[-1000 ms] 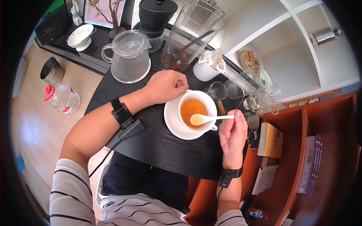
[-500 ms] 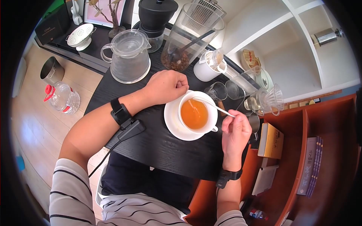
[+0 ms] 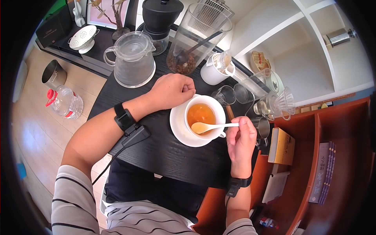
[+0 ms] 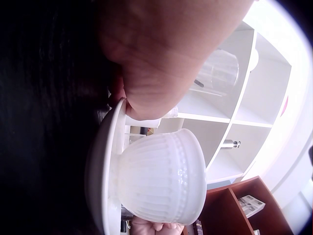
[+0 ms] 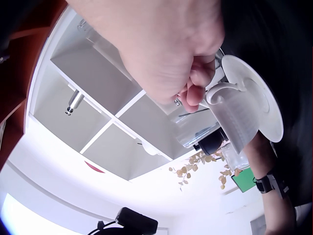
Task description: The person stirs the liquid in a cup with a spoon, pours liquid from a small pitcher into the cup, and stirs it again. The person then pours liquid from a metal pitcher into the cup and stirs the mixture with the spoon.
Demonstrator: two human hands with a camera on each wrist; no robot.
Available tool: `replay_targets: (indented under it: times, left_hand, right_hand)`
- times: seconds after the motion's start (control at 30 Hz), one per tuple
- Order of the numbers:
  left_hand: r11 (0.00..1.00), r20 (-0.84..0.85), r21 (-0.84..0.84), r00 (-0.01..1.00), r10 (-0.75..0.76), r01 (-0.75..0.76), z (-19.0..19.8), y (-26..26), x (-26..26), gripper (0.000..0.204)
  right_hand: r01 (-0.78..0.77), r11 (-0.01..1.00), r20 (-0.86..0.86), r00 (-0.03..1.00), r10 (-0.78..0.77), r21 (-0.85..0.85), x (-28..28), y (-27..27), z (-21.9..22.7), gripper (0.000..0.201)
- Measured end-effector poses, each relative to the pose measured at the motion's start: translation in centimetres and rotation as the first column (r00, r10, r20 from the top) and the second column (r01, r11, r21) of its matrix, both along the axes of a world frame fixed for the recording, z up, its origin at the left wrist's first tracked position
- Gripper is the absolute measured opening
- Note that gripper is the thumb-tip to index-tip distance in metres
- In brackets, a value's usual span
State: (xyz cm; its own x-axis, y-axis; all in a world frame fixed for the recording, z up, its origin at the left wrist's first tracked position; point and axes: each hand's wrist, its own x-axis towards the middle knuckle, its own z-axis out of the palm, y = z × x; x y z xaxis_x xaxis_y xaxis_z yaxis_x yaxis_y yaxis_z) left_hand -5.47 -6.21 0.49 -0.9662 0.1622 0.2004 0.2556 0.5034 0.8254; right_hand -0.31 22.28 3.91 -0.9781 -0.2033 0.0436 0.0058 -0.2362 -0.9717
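Observation:
A white cup (image 3: 221, 113) of amber liquid stands on a white saucer (image 3: 178, 132) on the black table. My right hand (image 3: 241, 143) pinches the handle end of a white spoon (image 3: 219, 125), whose bowl dips at the near side of the liquid. At the saucer's far left edge, my left hand (image 3: 172, 89) grips the rim with thumb and curled fingers. The left wrist view has the thumb at the saucer rim (image 4: 113, 142), beside the ribbed cup (image 4: 161, 178). In the right wrist view the cup's handle (image 5: 222, 90) is close to my right fingers.
Behind the hands are a glass pitcher (image 3: 135, 64), a tall glass container (image 3: 196, 43) with brown beans and a black scoop, and a white mug (image 3: 214, 70). Small glasses (image 3: 225, 95) and a metal cup (image 3: 262, 127) stand to the right, near a brown shelf (image 3: 301, 156).
The spoon has swept from the near side of the cup to the far side and back, its bowl now further left. The left hand keeps its place at the saucer.

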Motion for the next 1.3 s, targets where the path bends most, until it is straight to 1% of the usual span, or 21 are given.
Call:
replay_targets:
  times: [0.03, 0.1, 0.13, 0.2, 0.33, 0.43, 0.5, 0.53, 0.6, 0.63, 0.7, 0.77, 0.83, 0.87, 0.93, 0.97, 1.03, 1.07, 1.13, 1.27, 1.3]
  left_hand:
    - [1.0, -0.003, 0.002, 1.0, 0.002, -0.002, 0.0, 0.0, 0.0, 0.018]
    - [1.0, -0.005, 0.005, 1.0, 0.003, -0.003, -0.2, 0.0, 0.0, 0.018]
    - [1.0, -0.007, 0.008, 1.0, 0.004, -0.004, -0.2, 0.0, -0.1, 0.018]
    - [1.0, 0.005, 0.002, 1.0, 0.004, -0.004, -0.1, 0.0, 0.0, 0.018]
    - [1.0, 0.0, -0.007, 1.0, 0.007, -0.007, 0.0, 0.0, 0.0, 0.017]
    - [1.0, -0.009, 0.008, 1.0, 0.001, -0.001, 0.0, 0.0, 0.0, 0.016]
    - [1.0, -0.008, 0.009, 1.0, 0.0, 0.0, 0.0, 0.0, 0.0, 0.016]
    - [1.0, -0.008, 0.009, 1.0, -0.002, 0.002, -0.1, 0.0, 0.0, 0.016]
    - [1.0, -0.001, 0.013, 1.0, -0.002, 0.002, 0.1, 0.0, 0.0, 0.016]
    - [1.0, 0.005, 0.016, 1.0, -0.001, 0.001, 0.1, 0.0, 0.1, 0.016]
    - [1.0, 0.005, 0.019, 1.0, -0.003, 0.003, 0.0, 0.0, 0.1, 0.016]
    - [1.0, 0.004, 0.023, 1.0, -0.003, 0.002, -0.1, 0.0, 0.0, 0.016]
    - [1.0, -0.005, 0.016, 1.0, -0.001, 0.001, -0.1, 0.0, 0.0, 0.016]
    - [1.0, -0.005, 0.016, 1.0, -0.001, 0.001, -0.1, 0.0, 0.0, 0.016]
    - [1.0, -0.008, 0.01, 1.0, -0.001, 0.001, -0.1, 0.0, 0.0, 0.017]
    - [1.0, -0.007, 0.009, 1.0, -0.001, 0.001, -0.1, 0.0, 0.0, 0.017]
    - [1.0, -0.002, 0.004, 1.0, 0.0, 0.0, -0.1, 0.0, 0.0, 0.017]
    - [1.0, -0.002, 0.004, 1.0, -0.001, 0.001, -0.1, 0.0, 0.0, 0.017]
    - [1.0, 0.005, -0.002, 1.0, 0.001, -0.001, 0.0, 0.0, 0.0, 0.017]
    - [1.0, 0.006, -0.002, 1.0, -0.003, 0.003, 0.0, 0.0, 0.0, 0.016]
    - [1.0, 0.003, -0.002, 1.0, -0.003, 0.003, 0.0, 0.0, 0.0, 0.016]
  right_hand:
    - [0.0, 1.0, 0.0, 1.0, 0.0, 0.0, 0.0, 0.0, 0.0, 0.034]
    - [-0.009, 0.996, -0.015, 1.0, 0.008, -0.093, -0.1, 0.1, 0.1, 0.035]
    - [-0.009, 0.996, -0.015, 1.0, 0.008, -0.093, -0.2, 0.1, 0.1, 0.035]
    - [-0.008, 0.991, -0.096, 0.995, -0.005, -0.135, -0.3, 0.0, 0.0, 0.034]
    - [0.028, 0.985, -0.115, 0.992, -0.048, -0.17, -0.3, -0.1, -0.1, 0.033]
    - [0.06, 0.988, -0.127, 0.989, -0.078, -0.141, -0.2, -0.3, -0.2, 0.033]
    - [0.03, 0.996, -0.163, 0.986, -0.043, -0.08, -0.3, -0.1, -0.5, 0.033]
    - [0.03, 0.996, -0.163, 0.986, -0.043, -0.079, -0.3, -0.1, -0.5, 0.033]
    - [0.056, 0.994, -0.251, 0.967, -0.031, 0.093, -0.1, -0.2, -0.5, 0.032]
    - [0.056, 0.994, -0.252, 0.967, -0.031, 0.093, -0.1, -0.2, -0.5, 0.032]
    - [0.073, 0.977, -0.285, 0.958, -0.013, 0.2, 0.2, -0.3, -0.5, 0.03]
    - [0.084, 0.974, -0.282, 0.959, -0.022, 0.209, 0.3, -0.7, -0.2, 0.029]
    - [0.075, 0.972, -0.229, 0.973, -0.023, 0.222, 0.4, -0.8, 0.0, 0.031]
    - [0.075, 0.972, -0.229, 0.973, -0.022, 0.222, 0.3, -0.8, 0.1, 0.031]
    - [0.018, 0.992, -0.095, 0.995, -0.006, 0.128, 0.3, -0.6, 0.2, 0.032]
    - [0.018, 0.992, -0.095, 0.995, -0.006, 0.127, 0.2, -0.6, 0.4, 0.032]
    - [0.029, 0.998, 0.021, 0.999, -0.03, 0.054, 0.2, -0.5, 0.6, 0.031]
    - [0.03, 0.998, 0.021, 0.999, -0.031, 0.054, 0.1, -0.3, 0.6, 0.031]
    - [0.015, 0.994, 0.042, 0.999, -0.011, -0.108, -0.1, 0.0, 0.3, 0.033]
    - [0.013, 0.985, -0.012, 1.0, -0.016, -0.17, -0.2, -0.2, 0.4, 0.033]
    - [0.012, 0.983, -0.051, 0.998, -0.022, -0.183, -0.2, -0.3, 0.3, 0.033]
